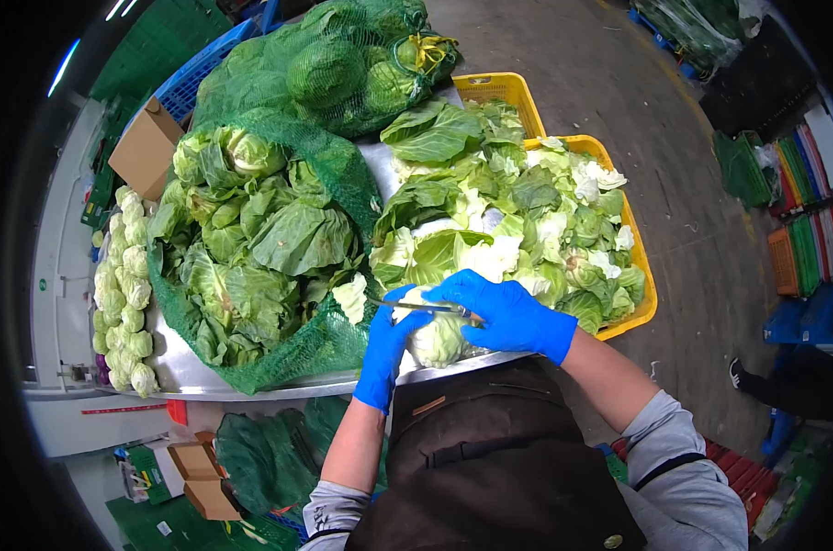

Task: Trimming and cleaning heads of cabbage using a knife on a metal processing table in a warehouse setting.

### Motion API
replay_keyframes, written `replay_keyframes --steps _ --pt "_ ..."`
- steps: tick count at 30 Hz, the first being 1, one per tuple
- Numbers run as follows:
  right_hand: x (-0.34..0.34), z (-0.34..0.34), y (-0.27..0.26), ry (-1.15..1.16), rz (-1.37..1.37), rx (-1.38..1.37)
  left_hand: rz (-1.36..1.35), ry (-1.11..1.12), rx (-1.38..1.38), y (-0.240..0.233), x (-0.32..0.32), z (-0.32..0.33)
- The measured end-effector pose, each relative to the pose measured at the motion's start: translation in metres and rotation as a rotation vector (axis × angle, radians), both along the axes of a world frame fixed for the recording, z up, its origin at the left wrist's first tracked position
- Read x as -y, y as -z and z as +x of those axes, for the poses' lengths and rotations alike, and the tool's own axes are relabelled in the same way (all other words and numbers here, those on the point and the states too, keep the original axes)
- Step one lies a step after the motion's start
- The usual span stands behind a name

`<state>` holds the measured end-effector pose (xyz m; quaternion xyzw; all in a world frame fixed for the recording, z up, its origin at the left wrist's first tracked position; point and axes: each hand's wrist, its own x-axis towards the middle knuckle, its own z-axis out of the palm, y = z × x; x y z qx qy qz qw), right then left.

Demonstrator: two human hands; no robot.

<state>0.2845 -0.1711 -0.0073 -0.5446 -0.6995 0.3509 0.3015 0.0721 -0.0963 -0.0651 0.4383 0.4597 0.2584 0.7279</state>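
Observation:
A pale, trimmed cabbage head (438,343) rests near the front edge of the metal table (175,358). My left hand (387,337), in a blue glove, grips its left side. In my right hand (502,313), also gloved in blue, is a knife (416,305) whose blade lies across the top of the cabbage and points left. The right fingers partly hide the knife's handle. Left of my hands, an opened green mesh bag (279,368) holds untrimmed cabbages (303,234). Loose cabbage leaves (451,200) are heaped just beyond the cabbage head.
Two yellow crates (647,289) with leaves stand against the table's right side. A tied mesh bag of cabbages (327,72) lies at the back. Trimmed cabbages (124,289) are stacked at the left end, near a cardboard box (144,148). Someone's leg (768,379) shows at right.

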Motion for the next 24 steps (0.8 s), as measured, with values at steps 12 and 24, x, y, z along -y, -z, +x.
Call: replay_keyframes --steps 12,24 --pt "0.015 0.065 -0.002 0.035 -0.121 -0.334 -0.283 -0.107 0.155 0.012 -0.004 0.019" --pt "0.021 0.112 0.02 0.775 -0.141 -0.523 -0.399 -0.29 0.321 0.025 0.019 0.039"
